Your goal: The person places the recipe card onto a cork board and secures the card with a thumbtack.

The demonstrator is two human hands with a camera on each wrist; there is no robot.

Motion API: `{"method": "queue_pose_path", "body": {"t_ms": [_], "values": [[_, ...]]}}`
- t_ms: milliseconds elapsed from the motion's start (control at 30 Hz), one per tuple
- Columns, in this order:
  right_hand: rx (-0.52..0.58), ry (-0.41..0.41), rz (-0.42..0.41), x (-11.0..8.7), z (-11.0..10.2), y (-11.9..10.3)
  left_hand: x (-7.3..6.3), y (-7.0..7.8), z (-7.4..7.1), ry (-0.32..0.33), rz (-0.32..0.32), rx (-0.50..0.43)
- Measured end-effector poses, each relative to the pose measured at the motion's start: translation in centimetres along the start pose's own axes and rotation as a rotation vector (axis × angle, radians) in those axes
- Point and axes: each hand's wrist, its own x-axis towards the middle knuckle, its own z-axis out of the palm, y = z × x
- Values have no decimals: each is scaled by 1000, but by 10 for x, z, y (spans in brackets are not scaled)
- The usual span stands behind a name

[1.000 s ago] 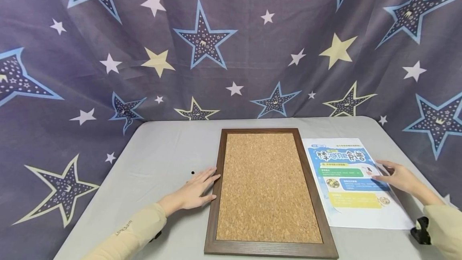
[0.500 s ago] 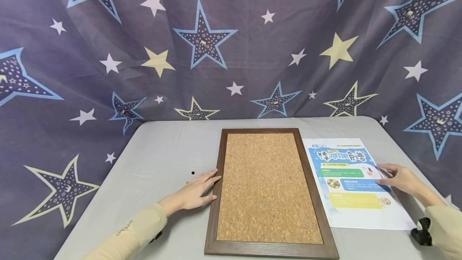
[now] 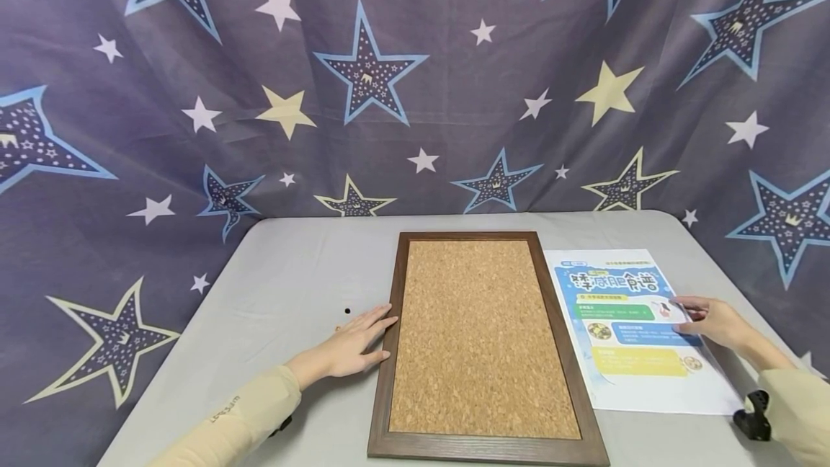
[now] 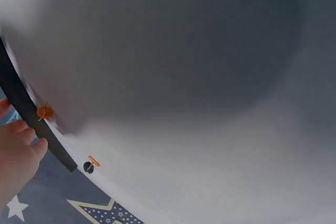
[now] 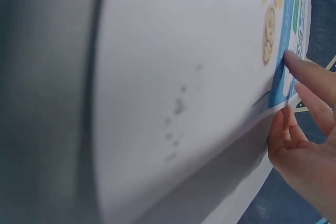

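A cork board (image 3: 480,337) in a dark wooden frame lies flat on the table. My left hand (image 3: 353,344) rests against the frame's left side, fingers extended and touching its edge. A printed paper poster (image 3: 622,391) with blue, green and yellow panels lies just right of the board. At the poster's right edge, my right hand (image 3: 720,323) pinches the sheet. The right wrist view shows one fingertip on the print, other fingers at the lifted edge. In the left wrist view, an orange thumbtack (image 4: 45,112) sits by the frame, with a dark round thumbtack (image 4: 88,167) farther along.
The grey-covered table (image 3: 292,272) carries the board and poster. A dark curtain (image 3: 415,85) printed with stars hangs behind it and at both sides. Orange also shows right beside the dark thumbtack.
My right hand has shifted slightly toward me along the poster's right edge. My left hand, the board and the thumbtacks stay where they were.
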Motion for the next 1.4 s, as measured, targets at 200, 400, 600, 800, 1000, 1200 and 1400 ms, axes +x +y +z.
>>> {"method": "queue_pose_path", "body": {"t_ms": [200, 400, 600, 800, 1000, 1200, 1400], "values": [[17, -24, 27, 1, 0, 0, -1, 0, 0, 4, -3, -17], [26, -44, 42, 3, -3, -1, -1, -1, 0, 12, 1, -31], [19, -36, 33, 4, -5, 0, 0, -1, 1, 26, 17, -32], [56, -70, 46, 0, -8, 0, 0, 1, -1, 15, -6, -44], [84, -114, 61, -4, -19, 0, 1, 2, -1, 21, 17, -40], [130, -83, 130, -4, -27, 2, 1, 2, -2, 15, 16, -41], [192, -46, 177, -5, -33, 0, 1, 2, -2, 5, 5, -37]]}}
